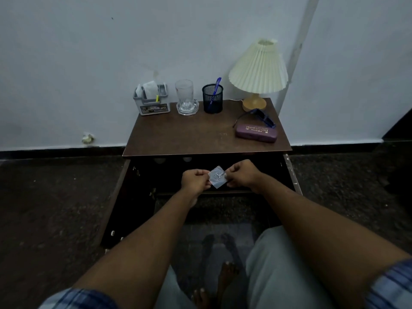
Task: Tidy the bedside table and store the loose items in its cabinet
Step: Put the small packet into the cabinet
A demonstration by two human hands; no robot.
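A small grey-blue square packet (218,177) with a printed mark is pinched between my left hand (195,181) and my right hand (242,173), in front of the open cabinet (169,175) under the brown bedside table top (196,134). Both cabinet doors stand open, the left door (120,204) swung toward me. The cabinet's inside is dark, and I cannot make out its contents. On the table top lie a purple glasses case (256,133) with blue sunglasses (259,117) resting at its far edge.
Along the back of the table stand a grey organiser box (152,101) with papers, a clear glass (185,94) on a glass coaster, a black mesh cup (212,98) with a blue pen, and a cream pleated lamp (258,70). Dark carpet surrounds; my bare feet are below.
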